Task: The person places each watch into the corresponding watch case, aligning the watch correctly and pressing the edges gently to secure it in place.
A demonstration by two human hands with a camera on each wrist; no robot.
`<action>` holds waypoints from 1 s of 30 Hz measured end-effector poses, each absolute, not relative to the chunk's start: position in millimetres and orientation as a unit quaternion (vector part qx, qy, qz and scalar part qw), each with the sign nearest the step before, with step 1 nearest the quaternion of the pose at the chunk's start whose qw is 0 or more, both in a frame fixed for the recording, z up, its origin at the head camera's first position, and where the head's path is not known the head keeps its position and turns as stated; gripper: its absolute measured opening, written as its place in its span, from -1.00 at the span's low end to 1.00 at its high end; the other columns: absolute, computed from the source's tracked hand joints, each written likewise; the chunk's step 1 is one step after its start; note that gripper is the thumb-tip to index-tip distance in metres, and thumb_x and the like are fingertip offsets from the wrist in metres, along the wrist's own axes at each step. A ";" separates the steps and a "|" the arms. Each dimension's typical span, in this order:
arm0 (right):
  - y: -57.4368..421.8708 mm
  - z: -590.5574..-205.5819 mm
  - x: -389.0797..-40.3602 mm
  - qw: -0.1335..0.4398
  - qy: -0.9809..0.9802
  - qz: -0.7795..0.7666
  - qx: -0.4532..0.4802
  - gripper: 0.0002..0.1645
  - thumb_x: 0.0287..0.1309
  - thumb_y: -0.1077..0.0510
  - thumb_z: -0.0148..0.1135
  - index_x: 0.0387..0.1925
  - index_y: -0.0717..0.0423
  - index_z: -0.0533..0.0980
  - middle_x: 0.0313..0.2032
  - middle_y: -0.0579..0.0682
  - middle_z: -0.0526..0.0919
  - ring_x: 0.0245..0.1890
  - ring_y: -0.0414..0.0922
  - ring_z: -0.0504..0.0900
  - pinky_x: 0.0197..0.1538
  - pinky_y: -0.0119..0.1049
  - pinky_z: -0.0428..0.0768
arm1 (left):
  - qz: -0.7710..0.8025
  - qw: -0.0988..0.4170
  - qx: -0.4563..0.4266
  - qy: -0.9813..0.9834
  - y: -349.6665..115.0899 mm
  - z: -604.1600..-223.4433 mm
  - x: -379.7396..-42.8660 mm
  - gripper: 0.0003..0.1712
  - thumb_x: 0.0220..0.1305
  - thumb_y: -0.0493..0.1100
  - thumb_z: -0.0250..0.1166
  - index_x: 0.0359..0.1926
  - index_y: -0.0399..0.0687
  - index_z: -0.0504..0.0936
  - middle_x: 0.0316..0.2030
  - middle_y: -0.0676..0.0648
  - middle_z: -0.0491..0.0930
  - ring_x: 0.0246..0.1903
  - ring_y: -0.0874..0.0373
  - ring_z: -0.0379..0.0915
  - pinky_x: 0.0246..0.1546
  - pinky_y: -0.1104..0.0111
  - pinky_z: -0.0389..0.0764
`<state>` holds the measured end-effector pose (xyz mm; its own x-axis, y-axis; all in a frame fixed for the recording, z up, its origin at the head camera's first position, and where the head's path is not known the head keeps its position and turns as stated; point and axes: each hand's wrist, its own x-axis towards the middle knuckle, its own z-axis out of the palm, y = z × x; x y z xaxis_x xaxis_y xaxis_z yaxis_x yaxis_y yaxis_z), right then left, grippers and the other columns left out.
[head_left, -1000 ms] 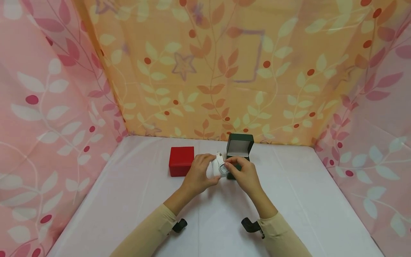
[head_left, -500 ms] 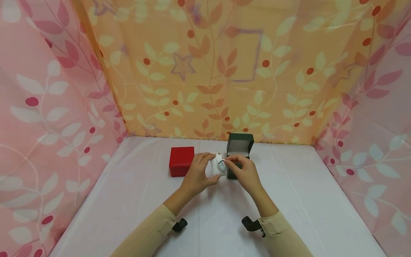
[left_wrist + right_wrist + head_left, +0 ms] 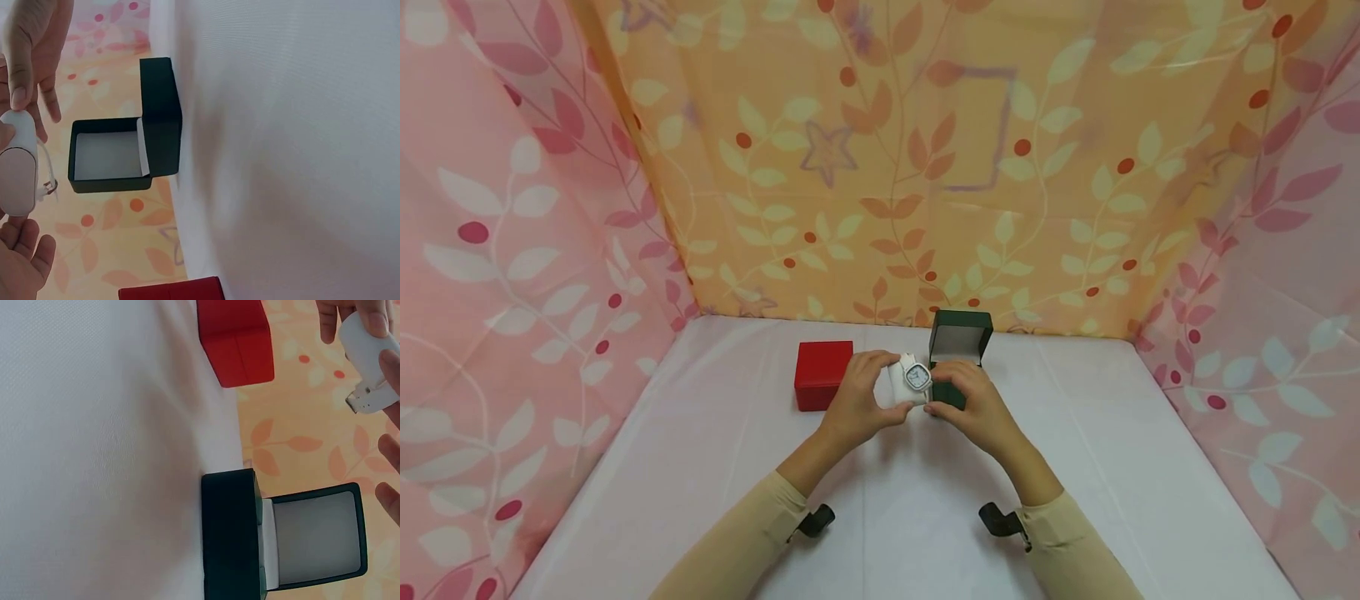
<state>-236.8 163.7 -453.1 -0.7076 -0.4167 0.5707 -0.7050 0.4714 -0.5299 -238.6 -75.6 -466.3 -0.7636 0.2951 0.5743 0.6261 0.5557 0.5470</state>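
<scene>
A wristwatch (image 3: 917, 377) with a white strap and pale squarish dial sits around a white watch cushion (image 3: 898, 385), held just above the table. My left hand (image 3: 853, 404) grips the cushion's left end between thumb and fingers. At the other end, the thumb and fingers of my right hand (image 3: 981, 408) hold the cushion beside the dial. In the left wrist view, the right thumb presses the cushion's end, and the strap's loose part with its buckle (image 3: 51, 185) sticks out. Behind my right hand stands a dark green watch box (image 3: 961, 333), lid raised, its lower part partly hidden.
A closed red box (image 3: 823, 367) stands behind and left of my left hand. A white cloth (image 3: 760, 467) covers the table. Patterned curtains (image 3: 887, 167) enclose the back and both sides. A black wrist camera (image 3: 998, 518) sits at the right cuff, another (image 3: 817, 521) at the left.
The right fingers have gone from pinching the watch's edge to holding the cushion's right end. The watch dial has turned to face upward more squarely. The left hand keeps its grip.
</scene>
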 end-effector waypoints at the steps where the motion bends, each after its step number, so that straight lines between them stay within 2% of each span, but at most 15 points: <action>1: 163.3 -453.3 -237.0 0.193 -0.836 0.388 0.338 -0.47 -0.07 0.15 0.64 -0.01 0.02 0.65 0.08 -0.01 0.67 0.19 0.02 0.54 0.29 0.09 0.43 | -0.387 0.214 -0.269 -0.855 -75.8 -465.7 -238.7 -0.19 0.02 -0.04 0.63 0.29 0.03 0.47 0.24 0.04 0.49 0.26 0.16 0.30 0.16 0.24 0.63; 6: 161.1 -455.7 -237.3 0.216 -0.830 0.384 0.341 -0.54 -0.09 0.17 0.65 -0.10 0.02 0.65 0.03 -0.03 0.69 0.15 0.03 0.56 0.27 0.07 0.43 | -0.381 0.215 -0.268 -0.859 -76.6 -462.7 -238.3 -0.17 -0.01 -0.04 0.65 0.29 0.04 0.47 0.23 0.04 0.49 0.26 0.16 0.29 0.12 0.25 0.66; 16: 158.1 -457.7 -235.4 0.219 -0.823 0.399 0.341 -0.62 -0.09 0.15 0.65 -0.20 -0.03 0.66 -0.02 -0.07 0.71 0.13 -0.03 0.57 0.32 -0.03 0.43 | -0.356 0.218 -0.280 -0.864 -77.9 -457.7 -234.9 -0.19 0.02 -0.04 0.63 0.28 0.01 0.47 0.24 0.02 0.46 0.28 0.15 0.26 0.17 0.28 0.62; 23: 155.2 -455.0 -232.4 0.229 -0.814 0.417 0.335 -0.67 -0.08 0.20 0.64 -0.26 0.02 0.64 -0.07 -0.05 0.73 0.10 -0.04 0.59 0.33 -0.12 0.41 | -0.351 0.222 -0.279 -0.866 -77.8 -450.2 -229.6 -0.17 0.02 -0.05 0.63 0.30 -0.01 0.46 0.25 -0.01 0.46 0.28 0.12 0.28 0.15 0.27 0.63; 30: 153.0 -454.9 -229.7 0.240 -0.805 0.430 0.332 -0.68 -0.08 0.25 0.63 -0.28 0.04 0.64 -0.09 -0.05 0.74 0.07 -0.04 0.61 0.32 -0.18 0.41 | -0.337 0.196 -0.289 -0.874 -81.8 -442.0 -225.9 -0.10 0.03 -0.04 0.64 0.37 -0.02 0.42 0.31 -0.02 0.41 0.33 0.09 0.22 0.18 0.23 0.62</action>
<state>-229.7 153.0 -454.9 -0.6638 -0.3282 0.6720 -0.7410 0.4099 -0.5319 -225.9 -81.8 -442.0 -0.7560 0.3725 0.5383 0.6375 0.6056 0.4763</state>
